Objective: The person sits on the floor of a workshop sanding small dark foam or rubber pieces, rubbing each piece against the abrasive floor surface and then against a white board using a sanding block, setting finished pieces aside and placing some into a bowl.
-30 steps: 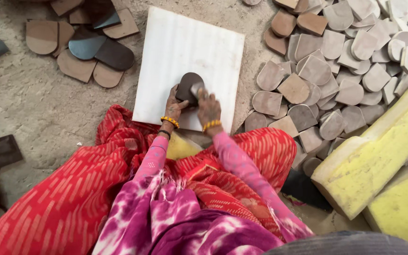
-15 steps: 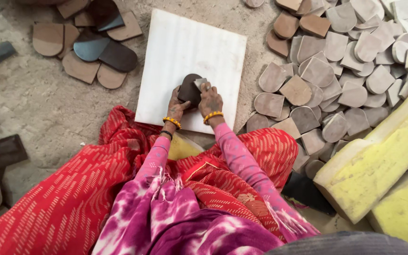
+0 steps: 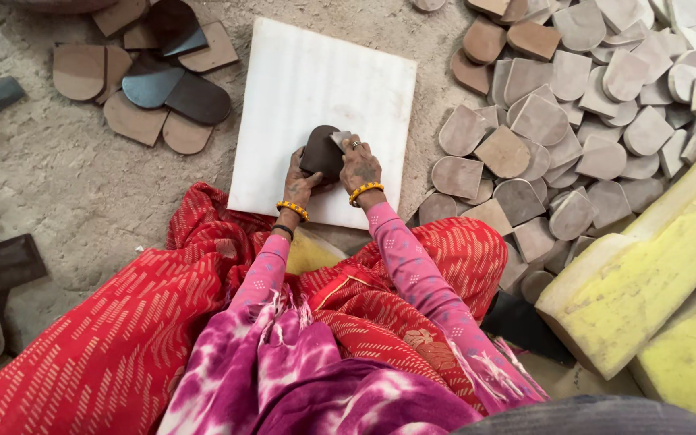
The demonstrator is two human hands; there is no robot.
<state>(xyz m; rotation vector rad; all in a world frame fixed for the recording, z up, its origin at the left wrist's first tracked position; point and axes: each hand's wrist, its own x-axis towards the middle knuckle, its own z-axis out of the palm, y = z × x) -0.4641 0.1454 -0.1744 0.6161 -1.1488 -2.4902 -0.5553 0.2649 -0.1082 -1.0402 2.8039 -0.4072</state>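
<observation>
Person sits on the sandy floor [image 3: 82, 193], red patterned cloth over the legs. Both hands work one dark brown heel-shaped piece [image 3: 321, 151] on a white slab [image 3: 316, 89] lying flat on the floor in front of the knees. Left hand [image 3: 298, 184] wraps closed around the piece's lower left edge, holding it. Right hand [image 3: 359, 167] closes on its right side, and pinches a small pale grey bit [image 3: 341, 138] against the top edge; cannot tell whether that bit is a tool or a second layer. The piece sits near the slab's lower middle, touching it.

Progress, judged from the layout: a big heap of greyish-tan pieces [image 3: 582, 121] of the same shape lies right of the slab, a much smaller cluster of tan and dark pieces [image 3: 155, 89] lies upper left. If the small cluster is the finished lot, most of the work is still left; which pile is which can't be confirmed. Yellow foam blocks [image 3: 646, 274] far right, untouched.
</observation>
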